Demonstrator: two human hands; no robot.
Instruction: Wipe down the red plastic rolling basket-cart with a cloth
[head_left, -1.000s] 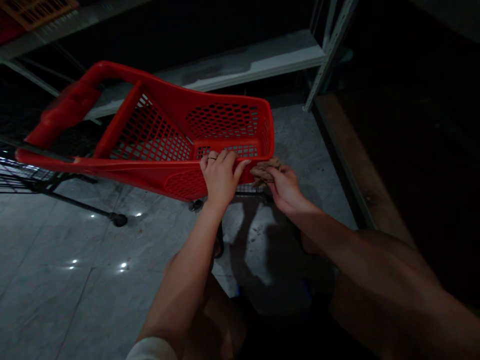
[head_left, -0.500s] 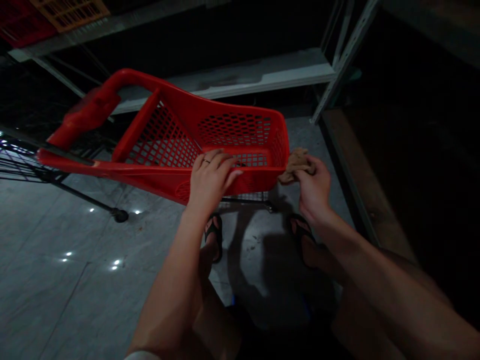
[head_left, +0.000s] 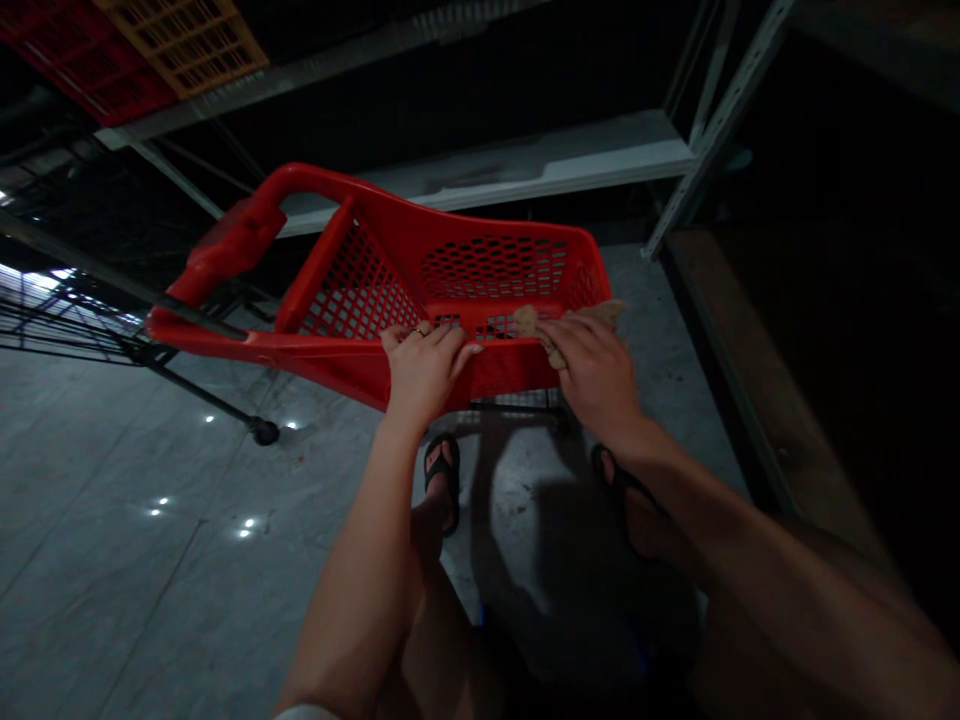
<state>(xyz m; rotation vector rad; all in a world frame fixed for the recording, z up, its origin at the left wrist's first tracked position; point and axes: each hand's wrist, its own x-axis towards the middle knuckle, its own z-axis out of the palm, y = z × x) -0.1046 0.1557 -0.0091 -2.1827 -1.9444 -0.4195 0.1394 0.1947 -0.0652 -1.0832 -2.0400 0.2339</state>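
A red plastic shopping cart (head_left: 337, 345) stands on the floor in front of me, with a long handle at its far left and a perforated basket. My left hand (head_left: 424, 372) grips its near rim, fingers curled over the edge and a ring on one finger. My right hand (head_left: 592, 375) presses a crumpled tan cloth (head_left: 529, 322) against the same rim, near the basket's right corner. The cloth is partly hidden under my fingers.
Grey tiled floor spreads around the cart, and my feet in black sandals (head_left: 442, 480) stand close behind it. Metal shelving with a white shelf (head_left: 525, 170) runs behind, with crates (head_left: 180, 45) above. A wire rack (head_left: 60, 330) sits left, a wooden board (head_left: 757, 400) right.
My right hand has moved from beyond the basket's right end onto the near rim, bringing the cloth with it. The cart appears further right in view. My left hand stays on the rim.
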